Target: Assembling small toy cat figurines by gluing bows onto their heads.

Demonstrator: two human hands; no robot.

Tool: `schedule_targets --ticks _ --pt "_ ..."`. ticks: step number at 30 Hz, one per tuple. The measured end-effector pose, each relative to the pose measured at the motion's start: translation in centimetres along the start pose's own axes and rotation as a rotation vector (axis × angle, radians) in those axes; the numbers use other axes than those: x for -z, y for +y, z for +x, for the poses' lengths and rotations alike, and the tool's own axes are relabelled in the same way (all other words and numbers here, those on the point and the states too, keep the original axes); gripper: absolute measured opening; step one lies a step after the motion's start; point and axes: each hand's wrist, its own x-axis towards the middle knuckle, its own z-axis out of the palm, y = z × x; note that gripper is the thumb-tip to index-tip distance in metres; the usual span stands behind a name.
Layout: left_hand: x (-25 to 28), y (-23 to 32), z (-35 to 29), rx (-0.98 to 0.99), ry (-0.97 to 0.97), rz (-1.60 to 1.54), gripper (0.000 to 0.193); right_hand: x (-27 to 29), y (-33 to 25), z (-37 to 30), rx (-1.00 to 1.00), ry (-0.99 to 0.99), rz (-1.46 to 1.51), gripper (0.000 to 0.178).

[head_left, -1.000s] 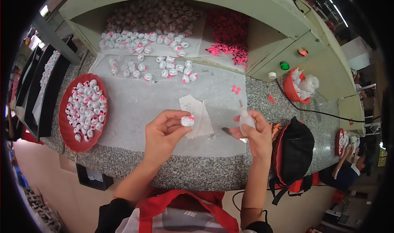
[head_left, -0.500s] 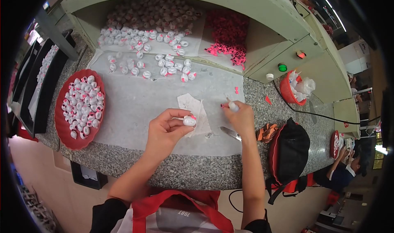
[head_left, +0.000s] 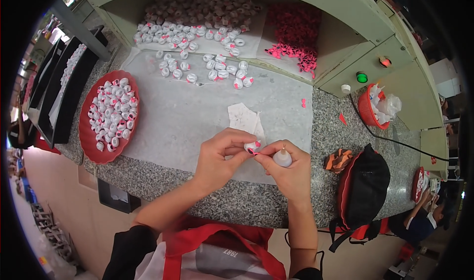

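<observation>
Between its thumb and fingers my left hand (head_left: 218,157) pinches a small white figurine head (head_left: 251,146) with a pink bow on it. Close against it on the right, my right hand (head_left: 291,174) is closed round a small white squeeze bottle (head_left: 282,158), whose thin tip points up and away. At the thumb and forefinger of that hand a small pink and dark piece (head_left: 253,152) touches the white head or lies right at it. A creased white paper (head_left: 244,116) lies just beyond my hands on the white-covered worktop (head_left: 182,117).
At left stands a red scalloped tray (head_left: 85,138) full of white heads, beside black bins (head_left: 66,95). More white heads (head_left: 224,67) and pink bows (head_left: 296,38) lie in and before the shelf. A red basket (head_left: 368,113), cable and black bag (head_left: 364,191) are at right.
My right hand has come left with the bottle, from the worktop to the white head in my left hand. The pink and dark piece now shows between them. The view has shifted.
</observation>
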Motion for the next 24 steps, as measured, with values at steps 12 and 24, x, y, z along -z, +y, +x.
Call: schedule_targets --ticks 12,24 --pt "0.9 0.7 0.5 0.117 -0.122 -0.225 0.029 -0.3 0.5 0.0 0.11 0.079 -0.06 0.014" --pt "0.4 -0.9 0.8 0.304 0.035 -0.359 0.026 -0.3 2.5 1.2 0.217 0.041 -0.081 0.019"
